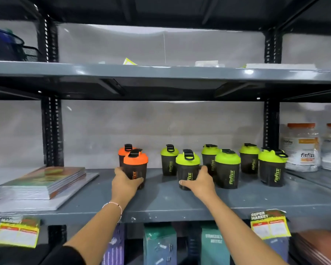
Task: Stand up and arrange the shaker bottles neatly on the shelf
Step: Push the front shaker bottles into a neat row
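Note:
Several dark shaker bottles stand upright on the grey shelf [161, 203]. Two have orange lids and the others have green lids, set in a front and a back row. My left hand [123, 181] is wrapped around the front orange-lid shaker [136, 165], with the other orange-lid shaker [125, 151] just behind it. My right hand [201, 181] grips the front green-lid shaker [187, 167] from its right side. More green-lid shakers stand to the right, the nearest one [227, 167] beside my right hand and the farthest one [272, 169] by the shelf post.
A stack of books [44, 181] lies on the shelf's left part. Clear jars with orange lids [302, 146] stand past the right post. Price tags [269, 224] hang on the shelf's front edge. Boxes [159, 243] fill the shelf below, and another shelf sits above.

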Motion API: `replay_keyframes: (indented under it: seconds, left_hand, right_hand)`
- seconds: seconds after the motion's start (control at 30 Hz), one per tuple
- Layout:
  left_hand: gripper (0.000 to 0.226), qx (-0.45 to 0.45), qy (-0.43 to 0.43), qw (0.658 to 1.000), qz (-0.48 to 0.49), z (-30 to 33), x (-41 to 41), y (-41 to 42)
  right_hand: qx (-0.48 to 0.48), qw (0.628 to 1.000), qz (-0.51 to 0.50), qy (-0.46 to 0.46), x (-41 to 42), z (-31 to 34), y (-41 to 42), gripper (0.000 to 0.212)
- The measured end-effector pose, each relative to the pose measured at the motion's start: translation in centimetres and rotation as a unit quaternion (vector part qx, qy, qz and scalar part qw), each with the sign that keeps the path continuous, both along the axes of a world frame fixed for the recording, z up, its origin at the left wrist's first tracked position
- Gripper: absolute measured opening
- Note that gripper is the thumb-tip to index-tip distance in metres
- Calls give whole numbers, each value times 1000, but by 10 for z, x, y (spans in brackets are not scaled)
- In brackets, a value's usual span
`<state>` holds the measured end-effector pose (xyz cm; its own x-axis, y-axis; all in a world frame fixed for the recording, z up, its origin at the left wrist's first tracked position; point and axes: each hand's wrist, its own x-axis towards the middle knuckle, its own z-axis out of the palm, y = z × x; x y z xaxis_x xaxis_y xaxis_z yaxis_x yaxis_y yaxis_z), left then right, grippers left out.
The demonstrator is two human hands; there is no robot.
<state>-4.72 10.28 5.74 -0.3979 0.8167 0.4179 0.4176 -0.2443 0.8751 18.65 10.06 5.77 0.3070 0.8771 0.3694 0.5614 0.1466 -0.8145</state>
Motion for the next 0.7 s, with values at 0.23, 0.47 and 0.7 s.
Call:
replay_keyframes:
  seconds: [0.23,0.47,0.7]
  left_hand:
    - [80,54,7,998,-33,6,-13,5]
    - [75,10,-3,999,-44,12,0,22]
    - [65,20,5,1000,-18,5,-33,11]
  right_hand:
    - [15,1000,16,-18,-34,-5,6,68]
    - [30,999,15,-14,-33,-7,9,70]
    - [33,998,31,-39,-40,-7,5,77]
